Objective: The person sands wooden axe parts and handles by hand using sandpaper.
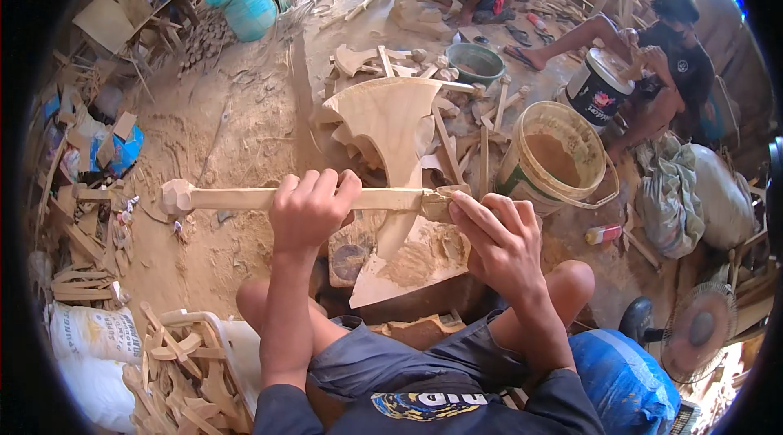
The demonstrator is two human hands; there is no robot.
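My left hand (314, 211) is wrapped around the pale handle (228, 198) of a carved wooden axe, which lies crosswise in front of me. A faceted knob (175, 197) ends the handle on the left. From its right part the broad axe blade (387, 113) fans out away from me, and a curved point (397, 231) reaches back toward my lap. The fingers of my right hand (506, 239) press on the right end, over a rough brownish patch (436, 205); whether it is paste or a scrap of sheet I cannot tell. Below lies a pale board (375, 284) bearing brown powder or paste.
More axe-shaped pieces and sticks (367, 60) lie beyond. A dusty bucket (522, 166) and a dark green basin (475, 64) stand to the right. Two people (681, 60) sit farther off. Wood offcuts (192, 370) fill a container at left; a fan (697, 329) stands at right.
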